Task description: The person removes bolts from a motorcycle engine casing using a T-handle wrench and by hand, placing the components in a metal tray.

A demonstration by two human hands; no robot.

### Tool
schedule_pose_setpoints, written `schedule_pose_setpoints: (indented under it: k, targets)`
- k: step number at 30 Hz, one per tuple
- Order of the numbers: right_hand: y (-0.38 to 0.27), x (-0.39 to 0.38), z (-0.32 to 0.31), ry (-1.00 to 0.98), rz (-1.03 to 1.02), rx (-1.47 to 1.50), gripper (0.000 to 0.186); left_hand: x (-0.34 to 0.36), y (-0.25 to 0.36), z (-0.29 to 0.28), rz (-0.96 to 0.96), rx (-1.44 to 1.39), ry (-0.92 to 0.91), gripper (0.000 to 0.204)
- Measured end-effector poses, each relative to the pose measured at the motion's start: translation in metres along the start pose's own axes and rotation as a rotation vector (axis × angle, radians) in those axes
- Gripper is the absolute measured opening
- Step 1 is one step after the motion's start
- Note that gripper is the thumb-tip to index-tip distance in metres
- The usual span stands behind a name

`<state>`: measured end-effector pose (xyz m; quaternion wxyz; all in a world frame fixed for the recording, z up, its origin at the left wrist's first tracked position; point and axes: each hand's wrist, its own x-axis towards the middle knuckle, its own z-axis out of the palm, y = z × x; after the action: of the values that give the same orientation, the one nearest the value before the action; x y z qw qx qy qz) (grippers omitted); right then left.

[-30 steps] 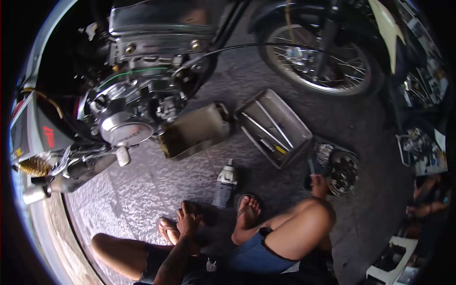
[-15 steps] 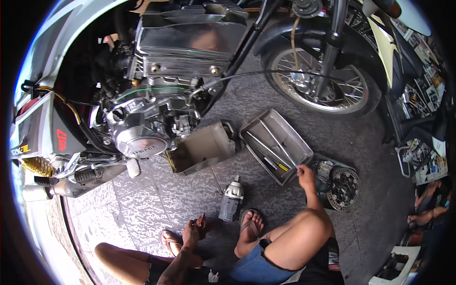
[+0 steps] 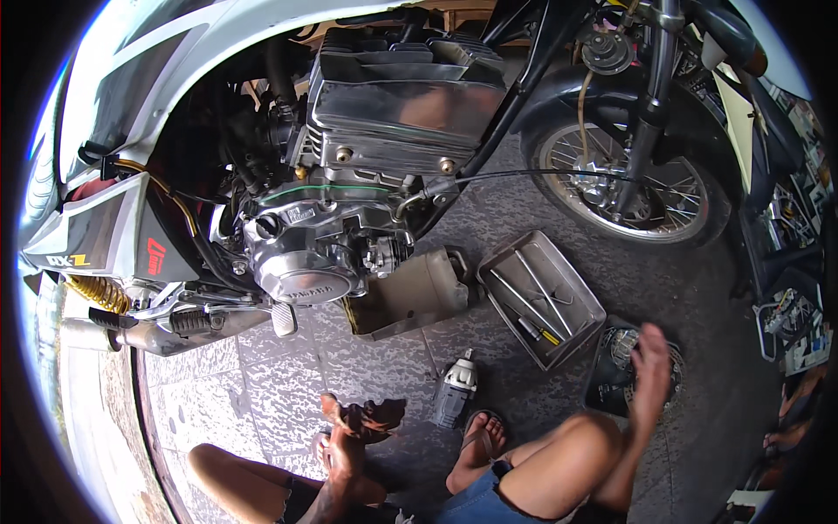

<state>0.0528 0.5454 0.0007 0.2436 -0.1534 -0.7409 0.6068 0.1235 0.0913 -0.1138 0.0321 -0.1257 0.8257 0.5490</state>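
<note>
My left hand (image 3: 345, 437) is low in the head view, closed on a crumpled reddish-brown piece that looks like cloth (image 3: 381, 419). Raised on the right, above a brake disc (image 3: 674, 371), my right hand (image 3: 649, 371) has its fingers stretched out and holds nothing. A grey and black cordless impact wrench (image 3: 456, 393) stands on the floor between my hands, near my foot. Beyond it lies a metal tray (image 3: 587, 336) with long rods and a yellow-handled screwdriver (image 3: 548, 336) in it.
A motorcycle fills the far side, with its engine cover (image 3: 305, 278), front wheel (image 3: 628, 183) and exhaust (image 3: 175, 339). A grimy open container (image 3: 410, 293) sits under the engine, left of the tray. More parts and tools (image 3: 790, 310) crowd the right edge.
My right hand has left the tray's near corner and moved right with its fingers spread. The reddish-brown piece shows more widely in my left hand. The whole view has shifted.
</note>
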Motion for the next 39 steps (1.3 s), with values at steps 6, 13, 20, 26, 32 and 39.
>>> schedule_pose_setpoints:
  k: [6, 13, 20, 26, 32, 39]
  targets:
    - [-0.17, -0.129, 0.115, 0.023, -0.494, -0.472, 0.038, -0.016, 0.163, 0.001, 0.508, 0.087, -0.198, 0.032]
    - [-0.115, -0.172, 0.186, -0.291, -0.198, -0.061, 0.03, -0.056, 0.196, 0.001, 0.594, -0.365, -0.28, 0.052]
    - [-0.115, -0.19, 0.184, -0.295, -0.23, 0.08, 0.018, -0.057, 0.183, -0.004, 0.343, -0.415, -0.372, 0.068]
    - [-0.106, -0.206, 0.185, -0.705, 0.475, 0.281, 0.021, -0.066, 0.157, 0.012, 0.221, -0.249, -0.076, 0.071]
    - [-0.08, -0.196, 0.189, -0.195, 0.42, 0.684, 0.026, -0.045, 0.164, 0.028, 0.177, 0.33, 0.19, 0.076]
    - [-0.068, -0.178, 0.168, -0.164, 0.501, 0.734, 0.026, -0.034, 0.164, 0.038, 0.257, 0.329, 0.094, 0.074]
